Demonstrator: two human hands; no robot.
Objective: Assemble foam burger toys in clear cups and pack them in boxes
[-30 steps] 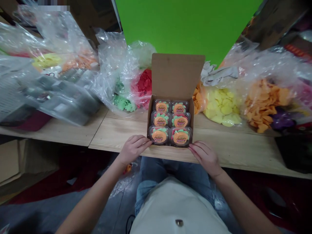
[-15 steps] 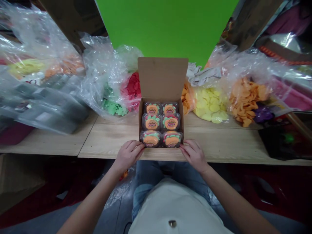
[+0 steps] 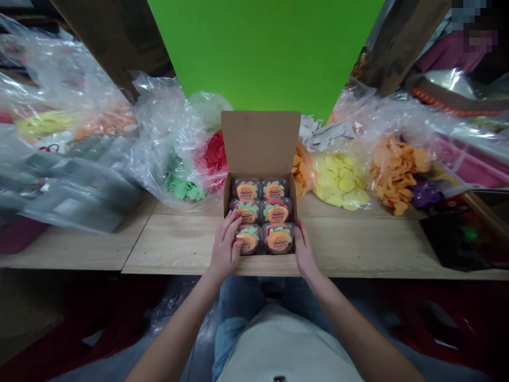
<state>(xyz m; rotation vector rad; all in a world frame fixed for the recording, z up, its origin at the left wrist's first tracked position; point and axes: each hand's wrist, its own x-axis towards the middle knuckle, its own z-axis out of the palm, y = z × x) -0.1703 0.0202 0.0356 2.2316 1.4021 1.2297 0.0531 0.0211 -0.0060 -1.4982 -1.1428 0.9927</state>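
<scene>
I see the open box on the surface, six packs inside; the left hand curls over its left wall, the right hand flanks it; whether they're gripping, I can't tell.

A pale wood-grained counter bore an open brown cardboard box, flanked by clear plastic bags of green, red, yellow and orange pieces.

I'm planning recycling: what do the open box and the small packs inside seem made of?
Open box: probably cardboard, matte, judging by its flat brown lid.
Small packs: likely clear, glossy plastic, being see-through with glints around the edges.
</scene>
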